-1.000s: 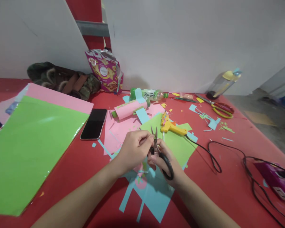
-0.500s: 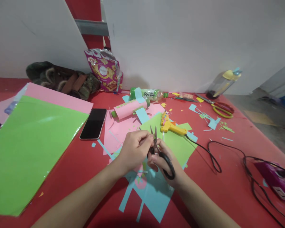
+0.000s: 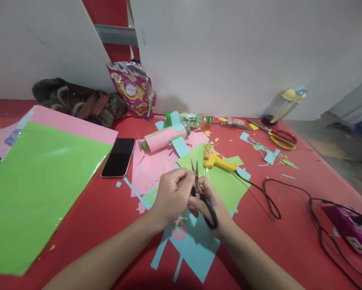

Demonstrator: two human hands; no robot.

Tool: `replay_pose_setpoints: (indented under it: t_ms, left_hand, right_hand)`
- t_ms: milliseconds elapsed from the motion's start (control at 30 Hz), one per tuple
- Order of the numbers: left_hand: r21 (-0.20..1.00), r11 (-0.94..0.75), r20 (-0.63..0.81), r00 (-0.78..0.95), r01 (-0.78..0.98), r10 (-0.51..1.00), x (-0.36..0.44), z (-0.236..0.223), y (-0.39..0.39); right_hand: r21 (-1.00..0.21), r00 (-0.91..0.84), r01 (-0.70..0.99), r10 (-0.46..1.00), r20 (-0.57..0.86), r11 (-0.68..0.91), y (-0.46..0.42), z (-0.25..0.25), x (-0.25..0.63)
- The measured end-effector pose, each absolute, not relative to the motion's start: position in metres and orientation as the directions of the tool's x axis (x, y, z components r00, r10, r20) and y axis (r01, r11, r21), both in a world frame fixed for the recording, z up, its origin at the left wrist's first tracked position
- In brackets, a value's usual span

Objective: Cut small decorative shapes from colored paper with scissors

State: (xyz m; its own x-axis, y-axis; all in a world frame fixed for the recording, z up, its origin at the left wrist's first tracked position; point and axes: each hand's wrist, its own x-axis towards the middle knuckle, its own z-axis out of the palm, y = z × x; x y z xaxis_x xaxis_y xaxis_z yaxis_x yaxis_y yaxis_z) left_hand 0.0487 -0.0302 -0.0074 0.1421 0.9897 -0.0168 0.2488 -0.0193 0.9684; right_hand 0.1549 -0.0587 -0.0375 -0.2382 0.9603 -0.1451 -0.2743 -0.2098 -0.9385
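My right hand [image 3: 212,203] is wrapped round a pair of scissors [image 3: 210,213] with black handles, its blades pointing away from me and slightly parted. Right beside the blades, my left hand [image 3: 174,195] is closed in a pinch; whatever its fingertips hold is too small or hidden to make out. Both hands are above blue paper [image 3: 199,249] with cut strips and a small pink paper piece [image 3: 178,232]. Just beyond them lies a yellow glue gun [image 3: 218,161] on green paper [image 3: 229,189].
A phone [image 3: 118,158] and green sheets in a clear sleeve [image 3: 48,189] lie left. Behind are a pink-wrapped roll [image 3: 165,138], a green bottle [image 3: 189,119] and a snack bag [image 3: 134,90]. Larger scissors [image 3: 277,137], a black cable [image 3: 289,185] and a purple box [image 3: 350,233] sit right.
The scissors' handles have swung slightly left and the blades look a little closer together. Both hands stay in nearly the same place.
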Motion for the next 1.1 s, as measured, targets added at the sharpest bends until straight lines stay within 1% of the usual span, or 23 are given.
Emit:
replay_pose_setpoints:
  t_ms: [133, 467, 900, 1100]
  left_hand:
    - [0.976, -0.004, -0.023, 0.124, 0.219, 0.992, 0.0508, -0.0072, -0.0332]
    - [0.959, -0.087, 0.065, 0.087, 0.271, 0.994, 0.0518, -0.0072, -0.0354]
    - [0.952, -0.119, 0.099, 0.085, 0.283, 0.991, 0.0520, -0.0084, -0.0362]
    - [0.948, -0.142, 0.121, 0.092, 0.284, 0.988, 0.0523, -0.0091, -0.0365]
  right_hand:
    - [-0.948, -0.233, -0.254, 0.963, -0.132, -0.191, -0.0586, -0.0378, 0.1551]
    - [-0.952, -0.229, -0.241, 0.965, -0.132, -0.187, -0.0593, -0.0366, 0.1548]
    - [-0.951, -0.209, -0.238, 0.967, -0.147, -0.196, -0.0607, -0.0389, 0.1529]
    - [-0.951, -0.211, -0.255, 0.970, -0.121, -0.174, -0.0606, -0.0396, 0.1531]
